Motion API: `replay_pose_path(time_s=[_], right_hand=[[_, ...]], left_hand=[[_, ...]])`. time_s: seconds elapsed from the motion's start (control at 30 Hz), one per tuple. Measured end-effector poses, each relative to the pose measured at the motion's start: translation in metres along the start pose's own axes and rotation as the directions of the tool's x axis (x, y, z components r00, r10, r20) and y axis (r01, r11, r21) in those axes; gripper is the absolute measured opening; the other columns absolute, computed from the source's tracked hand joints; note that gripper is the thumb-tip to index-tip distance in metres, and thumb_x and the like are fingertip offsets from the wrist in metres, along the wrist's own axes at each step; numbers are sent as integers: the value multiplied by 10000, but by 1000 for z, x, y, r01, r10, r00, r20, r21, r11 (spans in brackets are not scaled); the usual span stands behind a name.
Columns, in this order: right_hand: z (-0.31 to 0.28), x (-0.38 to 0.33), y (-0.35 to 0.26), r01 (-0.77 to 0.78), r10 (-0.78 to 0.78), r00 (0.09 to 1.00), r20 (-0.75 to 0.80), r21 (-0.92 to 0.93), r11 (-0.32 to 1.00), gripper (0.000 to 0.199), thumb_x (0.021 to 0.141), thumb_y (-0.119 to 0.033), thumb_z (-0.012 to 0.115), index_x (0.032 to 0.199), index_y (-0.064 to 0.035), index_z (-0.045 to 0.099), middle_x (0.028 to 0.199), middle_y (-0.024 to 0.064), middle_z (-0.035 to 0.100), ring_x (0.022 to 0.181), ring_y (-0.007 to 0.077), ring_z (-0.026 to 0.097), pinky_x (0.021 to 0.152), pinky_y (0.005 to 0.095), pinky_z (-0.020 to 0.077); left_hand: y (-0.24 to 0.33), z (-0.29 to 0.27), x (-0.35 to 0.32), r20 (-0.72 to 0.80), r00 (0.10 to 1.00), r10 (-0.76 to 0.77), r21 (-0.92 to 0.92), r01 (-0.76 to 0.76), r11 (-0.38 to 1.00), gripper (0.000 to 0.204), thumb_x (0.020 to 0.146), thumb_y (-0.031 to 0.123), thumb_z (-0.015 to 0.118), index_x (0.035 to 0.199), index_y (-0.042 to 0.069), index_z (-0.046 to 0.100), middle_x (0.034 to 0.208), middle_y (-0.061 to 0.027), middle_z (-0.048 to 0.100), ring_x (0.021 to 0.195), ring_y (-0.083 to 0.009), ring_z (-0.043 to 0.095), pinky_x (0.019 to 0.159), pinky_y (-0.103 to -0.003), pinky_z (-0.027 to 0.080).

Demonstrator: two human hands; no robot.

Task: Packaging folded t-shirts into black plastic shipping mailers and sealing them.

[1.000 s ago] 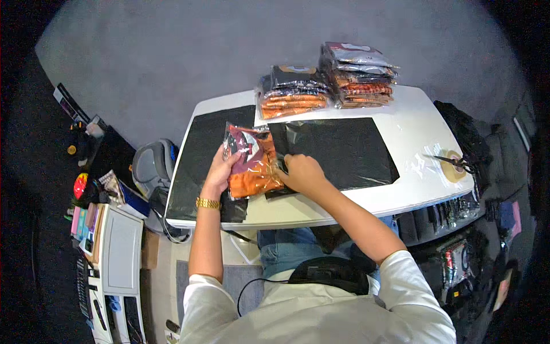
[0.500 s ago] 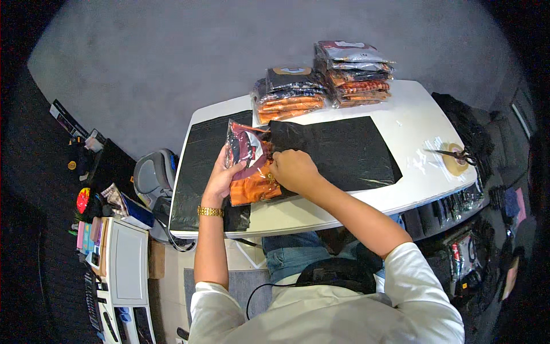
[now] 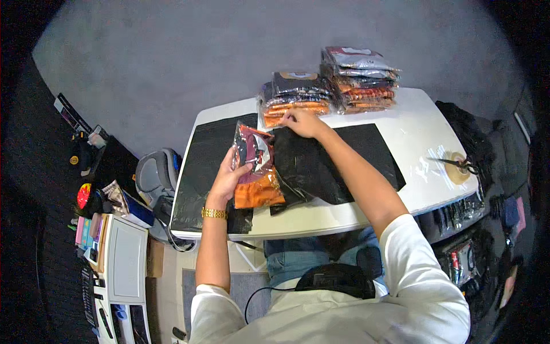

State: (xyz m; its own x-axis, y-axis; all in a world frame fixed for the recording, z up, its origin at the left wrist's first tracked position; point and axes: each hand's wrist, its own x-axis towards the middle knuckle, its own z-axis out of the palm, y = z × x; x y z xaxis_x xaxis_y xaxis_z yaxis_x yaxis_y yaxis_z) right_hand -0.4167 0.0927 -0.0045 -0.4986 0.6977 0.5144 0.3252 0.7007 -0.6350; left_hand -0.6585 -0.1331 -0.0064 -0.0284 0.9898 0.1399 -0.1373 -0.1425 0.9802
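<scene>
I have my left grip (image 3: 224,182) grasping a clear packet (image 3: 259,194) of orange and maroon fabric over the white tabletop (image 3: 421,126), while my right grip (image 3: 305,123) pinches the upper edge of the black plastic bag (image 3: 312,169) just beside it. Two packet stacks (image 3: 361,80) stand along the far edge, and dark scissors (image 3: 467,165) lie near the right edge. Off to the left I see a white cabinet (image 3: 128,258) on the floor, with a grey mat (image 3: 197,301) below the tabletop.

At centre, the packet (image 3: 259,195) is sheathed in glossy clear plastic, the bag (image 3: 303,163) in wrinkled black film; at right, the tabletop (image 3: 421,135) is smoothly finished.
</scene>
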Motion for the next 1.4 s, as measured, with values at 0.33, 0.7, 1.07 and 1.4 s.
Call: replay_pose_path(time_s=[0.33,0.7,1.07,1.4], right_hand=[[12,19,30,50,-77,924,374,80,996,292,1022,-301,721,941,-24,764,802,65,730,738,152,613,751,371,522],[15,-33,-42,212,-226,970,-86,-148,966,291,954,-335,761,1108,-96,704,1125,131,632,1140,370,608,980,493,486],[-19,-182,-121,442,-405,895,186,-253,861,308,745,-198,873,998,-128,712,999,37,600,992,266,588,884,430,443],[10,-197,-144,434,-408,899,160,-193,880,198,849,-245,822,925,-113,695,1004,44,632,1003,268,609,924,436,453]], left_hand=[[2,7,10,37,998,-55,52,53,997,706,938,-122,692,1577,24,431,1423,-57,645,1271,-144,630,1118,-327,499],[-6,7,14,-22,997,-75,-38,74,997,562,956,-84,668,1486,33,527,1348,-55,693,1223,-162,665,1109,-342,504],[-17,15,22,-63,987,-148,-190,134,973,420,992,-33,656,1400,15,568,1278,-97,715,1154,-225,713,1019,-393,579],[-24,39,12,-85,995,-61,-107,52,993,402,1001,-37,629,1392,26,566,1295,-124,710,1115,-238,734,1004,-392,598]])
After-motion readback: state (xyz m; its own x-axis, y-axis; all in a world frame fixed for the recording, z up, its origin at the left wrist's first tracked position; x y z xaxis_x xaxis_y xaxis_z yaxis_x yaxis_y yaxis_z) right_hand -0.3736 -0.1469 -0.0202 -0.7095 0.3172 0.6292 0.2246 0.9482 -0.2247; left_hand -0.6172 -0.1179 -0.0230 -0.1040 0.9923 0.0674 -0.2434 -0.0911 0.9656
